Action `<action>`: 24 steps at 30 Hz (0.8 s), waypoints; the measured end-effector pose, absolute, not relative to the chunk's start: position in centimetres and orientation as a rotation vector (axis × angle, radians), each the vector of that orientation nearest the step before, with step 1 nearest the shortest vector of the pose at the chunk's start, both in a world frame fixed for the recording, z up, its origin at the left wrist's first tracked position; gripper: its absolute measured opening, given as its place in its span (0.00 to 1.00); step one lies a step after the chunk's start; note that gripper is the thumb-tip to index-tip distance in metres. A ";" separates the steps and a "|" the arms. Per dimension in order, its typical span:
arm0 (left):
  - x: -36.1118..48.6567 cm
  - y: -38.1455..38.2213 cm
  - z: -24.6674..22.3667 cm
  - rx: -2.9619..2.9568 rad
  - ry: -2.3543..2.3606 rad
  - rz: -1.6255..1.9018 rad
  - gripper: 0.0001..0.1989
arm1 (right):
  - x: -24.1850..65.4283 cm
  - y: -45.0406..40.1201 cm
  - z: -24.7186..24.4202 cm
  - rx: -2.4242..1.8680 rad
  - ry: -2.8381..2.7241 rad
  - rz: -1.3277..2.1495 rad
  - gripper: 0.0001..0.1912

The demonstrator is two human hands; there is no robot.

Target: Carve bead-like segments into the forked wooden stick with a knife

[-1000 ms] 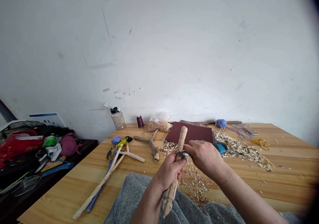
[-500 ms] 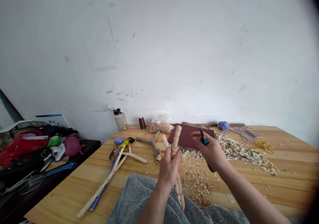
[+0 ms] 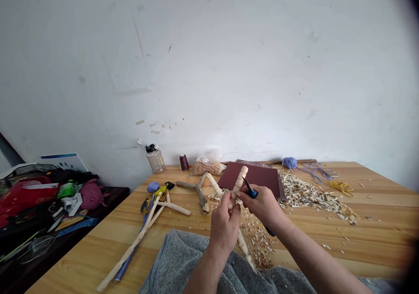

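Observation:
My left hand (image 3: 225, 224) is closed around a peeled, forked stick (image 3: 241, 178) near where its branches meet. Rings are carved along the pale wood, and its lower end slants down over the grey towel (image 3: 183, 250). A carving knife (image 3: 252, 192) with a blue and black handle is gripped in my right hand (image 3: 262, 204). Its dark blade points up and left, close beside the right branch of the stick. The fingertips of my right hand are at the stick, just above my left hand. Part of the fork is hidden behind my fingers.
Wood shavings (image 3: 304, 193) lie heaped at the right, beside a maroon board (image 3: 262, 178). A bark-covered forked branch (image 3: 199, 189), peeled sticks (image 3: 131, 250), a bottle (image 3: 156, 159), a thread spool (image 3: 183, 162) and a purple yarn ball (image 3: 290, 162) are around. Clutter fills the dark side table (image 3: 114, 193).
My right hand has moved left and down with the knife, from apart to against the stick. The stick's top has tilted to the right in my left hand. The view has shifted slightly.

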State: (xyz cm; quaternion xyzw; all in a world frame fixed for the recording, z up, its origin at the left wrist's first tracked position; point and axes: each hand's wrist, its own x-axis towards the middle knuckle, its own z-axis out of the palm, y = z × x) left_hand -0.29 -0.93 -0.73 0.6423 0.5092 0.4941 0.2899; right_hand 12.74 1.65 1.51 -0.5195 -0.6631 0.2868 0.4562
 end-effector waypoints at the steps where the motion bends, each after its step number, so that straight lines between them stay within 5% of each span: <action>1: -0.3 -0.9 -0.8 1.761 1.403 1.351 0.14 | 12.8 1.7 1.5 -1.243 -1.640 0.729 0.16; 5: -0.6 -0.8 -0.7 1.630 1.343 1.408 0.17 | 13.7 2.3 1.3 -1.201 -1.664 0.713 0.14; 14: -0.9 -0.6 0.8 0.935 0.936 1.292 0.10 | 15.3 2.5 1.7 -1.350 -2.163 0.075 0.12; 24: -1.1 -0.8 1.0 0.968 0.812 1.173 0.11 | 15.1 1.6 2.5 -1.378 -2.349 -0.277 0.10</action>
